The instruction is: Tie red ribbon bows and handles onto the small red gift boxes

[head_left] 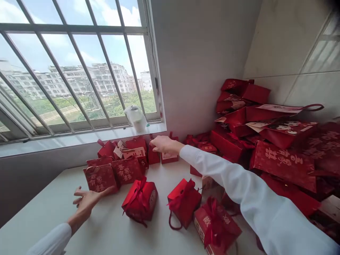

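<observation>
My left hand (86, 202) is low at the left with its fingers apart, its thumb at the lower edge of a dark red gift box (99, 180) with gold characters. Whether the thumb touches that box I cannot tell. Farther back, my right hand (165, 144) is stretched across the table, its fingers curled at the top of a narrow red gift box (154, 154). A similar gift box (169, 157) with a pale label stands just right of it, partly behind my wrist. Another patterned gift box (128, 171) stands between my hands, with several red boxes behind it.
Three ribbon-tied boxes stand in front: one at centre (141, 200), one right of it (184, 203) and one nearest me (217, 226). A tall heap of red boxes (284, 159) fills the right side. A white bagged cup (136, 118) sits on the sill by the barred window.
</observation>
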A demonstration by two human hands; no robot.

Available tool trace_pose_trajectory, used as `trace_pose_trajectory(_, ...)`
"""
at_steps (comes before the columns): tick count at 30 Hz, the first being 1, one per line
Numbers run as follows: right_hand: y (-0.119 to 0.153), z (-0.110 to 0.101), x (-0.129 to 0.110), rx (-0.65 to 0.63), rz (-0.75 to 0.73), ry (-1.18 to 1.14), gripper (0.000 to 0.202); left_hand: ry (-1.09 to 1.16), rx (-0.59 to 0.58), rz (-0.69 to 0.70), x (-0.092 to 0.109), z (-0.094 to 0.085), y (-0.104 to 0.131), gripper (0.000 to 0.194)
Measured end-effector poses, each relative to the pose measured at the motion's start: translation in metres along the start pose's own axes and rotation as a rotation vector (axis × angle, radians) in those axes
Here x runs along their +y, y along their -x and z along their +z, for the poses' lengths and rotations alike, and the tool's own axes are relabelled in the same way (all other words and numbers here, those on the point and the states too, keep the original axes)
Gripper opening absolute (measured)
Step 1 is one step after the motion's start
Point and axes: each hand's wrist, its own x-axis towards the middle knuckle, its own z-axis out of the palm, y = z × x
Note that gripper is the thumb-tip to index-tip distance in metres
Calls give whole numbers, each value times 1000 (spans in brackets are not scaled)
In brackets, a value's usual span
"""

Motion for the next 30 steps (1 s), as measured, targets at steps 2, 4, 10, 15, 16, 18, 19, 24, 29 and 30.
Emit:
trace_pose_trajectory(2,38,-16,47,-73,50,-4,21,85,-48,-39,-3,-13,12,87)
trace_pose_trajectory(4,81,-24,93,-161,88,-19,27,100,-43,89,5,-34,27,68)
trace_pose_trajectory(10,191,6,160,-321,207,-6,57,67,-368,1103,89,-97,97,28)
trace_pose_trajectory(15,214,45,132,-196,175,89,60,42,-633,1495,176,-95,172,28)
trace_pose_trajectory(16,214,51,123,-152,151,113,58,34,-652,1534,191,-91,185,27)
trace_pose_trajectory(18,209,62,106,-75,87,149,54,32,-700,1548,214,-83,205,27)
trace_pose_trajectory(19,206,67,99,-53,51,159,49,41,-723,1537,223,-79,213,27)
trace_pose_trajectory(24,191,72,84,-30,-15,139,21,29,-738,1437,230,-63,225,34)
trace_pose_trajectory(29,183,20,102,81,60,-3,4,-59,-710,1329,205,-61,202,40)
trace_pose_trajectory(30,180,6,107,103,71,-53,1,-70,-721,1328,200,-62,194,38)
